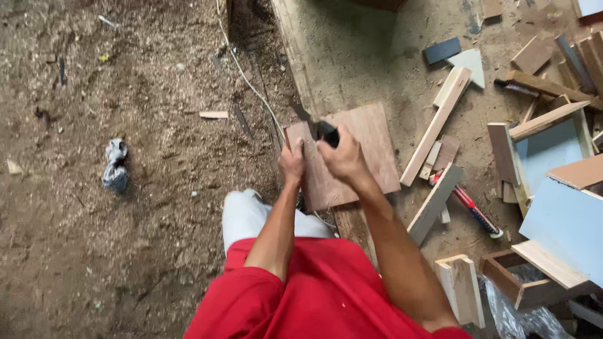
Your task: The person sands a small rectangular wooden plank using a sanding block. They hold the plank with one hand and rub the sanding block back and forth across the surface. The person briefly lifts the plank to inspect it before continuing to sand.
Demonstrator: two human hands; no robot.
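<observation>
A square reddish plywood board [370, 141] lies on a low wooden platform in front of me. My left hand [291, 162] presses down on the board's near left edge. My right hand [342, 157] grips the black handle of a hand saw [326, 132]. The saw's dark blade [300, 111] points away to the upper left, past the board's left corner. Both arms reach out from my red shirt, and one knee in light trousers [246, 213] shows below the hands.
Sawdust covers the dirt floor [125, 220] at left, with a grey crumpled rag [115, 165] and a white cord [251, 88]. At right lie wooden offcuts, a long light batten [438, 122], a red-handled tool [468, 204], pale blue panels [565, 220] and small wooden boxes [515, 276].
</observation>
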